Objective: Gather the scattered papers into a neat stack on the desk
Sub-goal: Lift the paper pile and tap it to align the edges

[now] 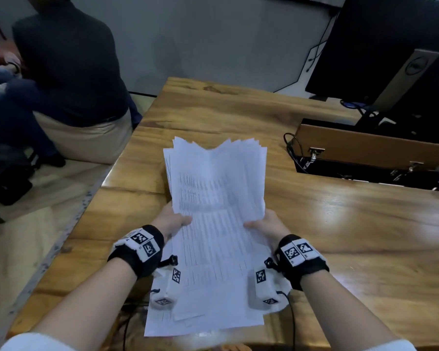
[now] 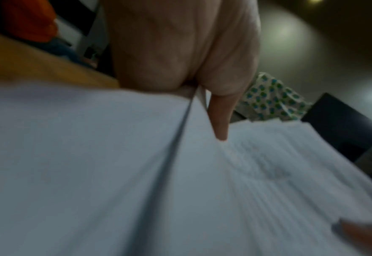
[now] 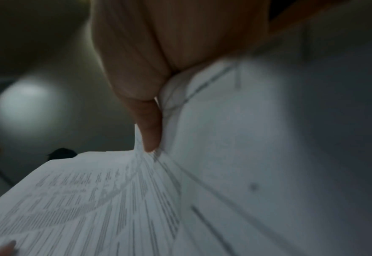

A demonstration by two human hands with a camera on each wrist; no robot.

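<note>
Head view: papers held above the desk, long axis running away from the person, far edges fanned and uneven. Left hand grips the left edge, right hand the right edge, thumbs on top.

Left wrist view: thumb pressed on the printed sheet, blurred.

Right wrist view: thumb pinches the bent edge.

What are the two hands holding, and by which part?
The papers: left hand grips the left edge, right hand the right edge, thumbs on top.
</note>
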